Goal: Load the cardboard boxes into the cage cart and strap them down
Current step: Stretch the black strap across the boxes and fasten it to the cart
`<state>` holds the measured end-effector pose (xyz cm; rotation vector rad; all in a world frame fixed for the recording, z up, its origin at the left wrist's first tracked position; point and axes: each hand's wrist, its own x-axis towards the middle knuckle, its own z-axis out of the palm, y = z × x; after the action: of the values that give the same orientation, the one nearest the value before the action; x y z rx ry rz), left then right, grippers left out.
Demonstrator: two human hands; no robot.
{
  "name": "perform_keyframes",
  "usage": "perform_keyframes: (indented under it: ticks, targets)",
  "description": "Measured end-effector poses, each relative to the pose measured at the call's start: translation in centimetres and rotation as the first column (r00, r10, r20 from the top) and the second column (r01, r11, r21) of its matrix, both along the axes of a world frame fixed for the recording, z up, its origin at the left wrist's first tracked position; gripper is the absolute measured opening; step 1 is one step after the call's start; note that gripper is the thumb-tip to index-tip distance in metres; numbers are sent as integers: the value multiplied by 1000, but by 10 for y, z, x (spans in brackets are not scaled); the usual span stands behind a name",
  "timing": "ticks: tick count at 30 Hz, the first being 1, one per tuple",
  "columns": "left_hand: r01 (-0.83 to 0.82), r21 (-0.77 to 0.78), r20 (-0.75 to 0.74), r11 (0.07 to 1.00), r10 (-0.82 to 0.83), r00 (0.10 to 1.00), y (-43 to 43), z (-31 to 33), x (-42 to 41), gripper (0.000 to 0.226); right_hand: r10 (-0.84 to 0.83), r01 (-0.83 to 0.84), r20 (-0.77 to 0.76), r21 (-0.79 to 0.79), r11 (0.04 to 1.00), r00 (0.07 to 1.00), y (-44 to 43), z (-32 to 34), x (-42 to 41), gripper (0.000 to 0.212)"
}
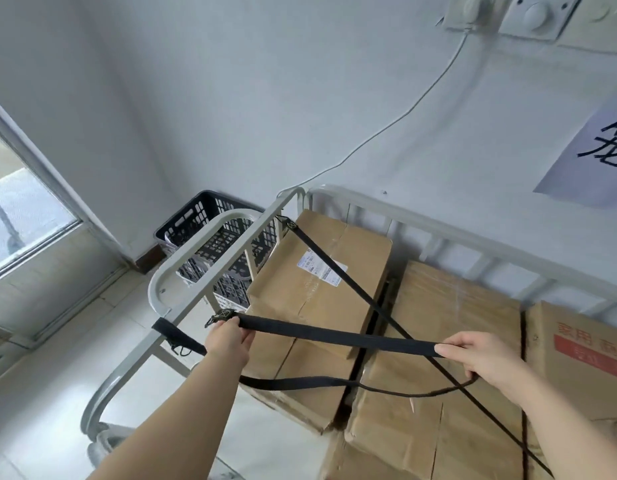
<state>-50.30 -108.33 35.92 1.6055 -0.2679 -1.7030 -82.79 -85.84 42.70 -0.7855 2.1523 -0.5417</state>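
L hand (229, 341) grips a black strap (334, 335) by its buckle, near the cart (230, 256) rail. R hand (480, 358) pinches it further along, taut above boxes (317, 292) stacked in cart. 2nd strap (334, 267) crosses diagonally. Crate (203, 223) beyond, by wall.

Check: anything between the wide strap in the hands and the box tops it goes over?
Only the thin strap, already run diagonally over the boxes; the wide strap, held by left hand and right hand, crosses it. Nothing else visible in the way.
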Motion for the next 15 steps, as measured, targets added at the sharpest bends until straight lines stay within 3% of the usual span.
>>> perform_keyframes:
  ticks: [6, 12, 15]
  targets:
    - [-102, 146, -3, 984, 103, 995, -51, -29, 17, 38, -7, 7, 13, 57, 998, 1000, -52, -27, 16, 12]
    - [-21, 163, 57, 986, 12, 998, -84, -58, 23, 43, -16, 9, 66, 99, 995, 998, -77, -49, 27, 14]
    - [-10, 165, 16, 986, 8, 1000, -91, -68, 23, 38, -26, 19, 56, 121, 992, 998, -80, -53, 26, 12]
